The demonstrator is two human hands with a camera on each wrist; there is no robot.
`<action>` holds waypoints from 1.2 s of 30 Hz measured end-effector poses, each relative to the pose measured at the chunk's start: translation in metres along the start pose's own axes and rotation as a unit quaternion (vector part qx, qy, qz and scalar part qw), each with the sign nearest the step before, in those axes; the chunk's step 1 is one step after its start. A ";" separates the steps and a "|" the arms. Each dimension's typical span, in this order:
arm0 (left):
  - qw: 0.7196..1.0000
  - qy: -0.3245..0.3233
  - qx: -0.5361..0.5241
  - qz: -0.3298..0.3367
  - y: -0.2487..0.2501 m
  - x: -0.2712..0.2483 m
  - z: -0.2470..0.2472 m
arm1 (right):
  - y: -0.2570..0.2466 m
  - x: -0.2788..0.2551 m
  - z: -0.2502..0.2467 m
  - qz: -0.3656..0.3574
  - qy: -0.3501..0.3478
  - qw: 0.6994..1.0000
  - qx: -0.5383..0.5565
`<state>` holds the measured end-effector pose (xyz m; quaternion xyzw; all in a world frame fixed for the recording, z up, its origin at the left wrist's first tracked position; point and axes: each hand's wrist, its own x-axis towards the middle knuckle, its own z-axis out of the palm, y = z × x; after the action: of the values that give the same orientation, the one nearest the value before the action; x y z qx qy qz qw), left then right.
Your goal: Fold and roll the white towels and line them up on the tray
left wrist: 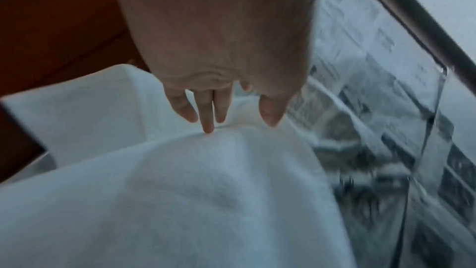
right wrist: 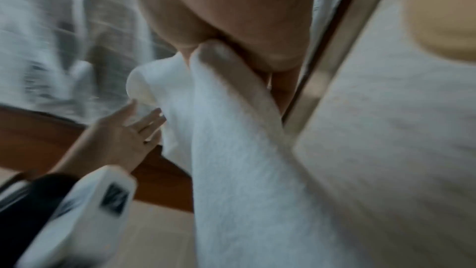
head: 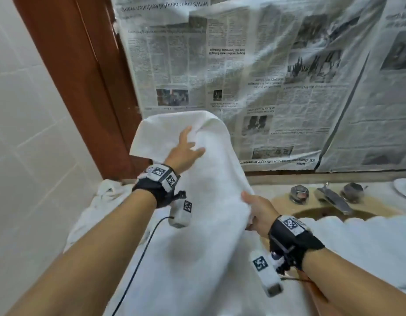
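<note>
Head view: white towel (head: 204,190), lifted above tabletop beside sink (head: 329,213). Right hand (head: 259,213) pinches its edge, holding it taut; left hand (head: 186,151), fingers spread and relaxed, touches upper cloth, apparently smoothing before folding. No tray visible.

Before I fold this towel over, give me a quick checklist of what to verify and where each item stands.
1. Right hand grips the white towel edge: ok.
2. Left hand has a hold: not ok, straight fingers only touch the cloth.
3. Towel spread flat: not ok, it hangs raised and creased.
4. Tray in sight: not ok, none in any view.
5. Towel clear of the faucet: ok.
6. Other towels out of the way: cannot tell.
</note>
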<state>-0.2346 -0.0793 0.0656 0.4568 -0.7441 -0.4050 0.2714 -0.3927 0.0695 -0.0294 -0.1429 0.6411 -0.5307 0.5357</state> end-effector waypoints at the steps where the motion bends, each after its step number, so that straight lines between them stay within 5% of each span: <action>1: 0.999 -0.021 -0.001 -0.030 -0.030 -0.012 0.018 | 0.019 0.008 -0.010 0.025 0.037 0.999 -0.008; 6: 0.965 -0.003 0.130 -0.229 -0.191 -0.094 0.063 | 0.112 0.025 -0.049 0.113 0.086 0.982 -0.128; 10: 0.920 0.033 0.230 -0.317 -0.249 -0.157 0.069 | 0.145 0.016 -0.060 0.139 0.089 0.968 -0.190; 15: 0.937 0.021 0.199 -0.287 -0.264 -0.188 0.070 | 0.160 0.017 -0.067 0.101 0.101 0.951 -0.273; 23: 0.892 -0.201 0.267 -0.303 -0.256 -0.190 0.054 | 0.151 -0.006 -0.074 0.103 0.042 0.934 -0.340; 27: 0.938 -0.123 0.199 -0.256 -0.256 -0.181 0.041 | 0.138 0.007 -0.082 0.015 0.141 0.945 -0.294; 30: 0.961 -0.052 0.093 -0.256 -0.258 -0.174 0.037 | 0.139 0.005 -0.079 0.081 0.102 0.942 -0.309; 33: 0.953 -0.065 0.036 -0.295 -0.260 -0.185 0.039 | 0.157 -0.003 -0.082 0.130 0.070 0.935 -0.322; 36: 0.940 -0.134 0.161 -0.268 -0.267 -0.204 0.040 | 0.173 -0.009 -0.091 0.123 0.073 0.921 -0.363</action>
<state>-0.0540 0.0504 -0.1893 0.6187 -0.6788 -0.3946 -0.0264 -0.3983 0.1928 -0.1809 -0.2089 0.8397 -0.2004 0.4595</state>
